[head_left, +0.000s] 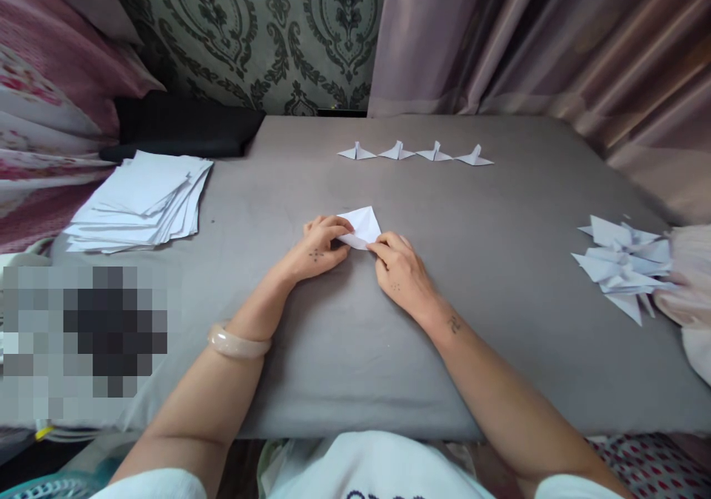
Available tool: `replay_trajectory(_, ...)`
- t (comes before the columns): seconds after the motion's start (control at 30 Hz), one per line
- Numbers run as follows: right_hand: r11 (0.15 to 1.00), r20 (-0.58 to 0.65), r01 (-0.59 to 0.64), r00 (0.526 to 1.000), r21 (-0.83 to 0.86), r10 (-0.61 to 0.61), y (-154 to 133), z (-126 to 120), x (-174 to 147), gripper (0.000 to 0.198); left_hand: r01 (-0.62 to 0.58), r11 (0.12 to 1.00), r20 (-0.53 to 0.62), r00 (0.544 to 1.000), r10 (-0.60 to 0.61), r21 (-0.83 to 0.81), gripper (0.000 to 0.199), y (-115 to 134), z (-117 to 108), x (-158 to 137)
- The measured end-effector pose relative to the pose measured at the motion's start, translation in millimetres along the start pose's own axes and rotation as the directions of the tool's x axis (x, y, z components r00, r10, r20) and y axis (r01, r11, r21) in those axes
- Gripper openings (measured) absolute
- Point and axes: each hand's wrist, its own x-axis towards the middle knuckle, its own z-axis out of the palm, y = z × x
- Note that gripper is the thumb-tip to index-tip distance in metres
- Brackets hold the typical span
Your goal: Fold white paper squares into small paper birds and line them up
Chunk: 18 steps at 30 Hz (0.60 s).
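A small folded sheet of white paper [364, 222] lies on the grey cloth between my two hands, with crease lines showing on its top face. My left hand [326, 246] grips its left side, the fingers on top and the thumb along the near edge. At the lower right corner, the thumb and fingers of my right hand [401, 266] pinch the paper. The fingertips cover parts of the left and near edges. Beyond my hands, several folded paper cranes [397, 151] stand in a row with wings spread.
A stack of white paper sheets [144, 203] sits at the left, before a folded black cloth [183, 123]. Several more paper cranes [625, 266] are piled at the right edge beside pale fabric [692, 284]. Curtains [444, 40] hang behind the grey-covered table [500, 277].
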Motion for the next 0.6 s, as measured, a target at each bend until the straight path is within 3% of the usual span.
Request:
replay_trajectory(0.23,1.000,0.011,-0.006,1.000,-0.006,0.006,-2,-1,-1,0.041,-0.018,1.000,0.031,0.999,0.019,-0.020,0.033,-4,-3,-1)
replay_trajectory(0.47,1.000,0.011,-0.010,1.000,-0.017,0.010,-4,-2,-1,0.043,-0.026,0.992,-0.149,0.988,0.045,0.126,0.023,2,7,2)
replay_trajectory(0.6,1.000,0.009,-0.020,1.000,0.005,0.020,-1,-1,-1,0.043,0.052,0.986,-0.277,0.961,-0.007,0.156,0.062,9,11,4)
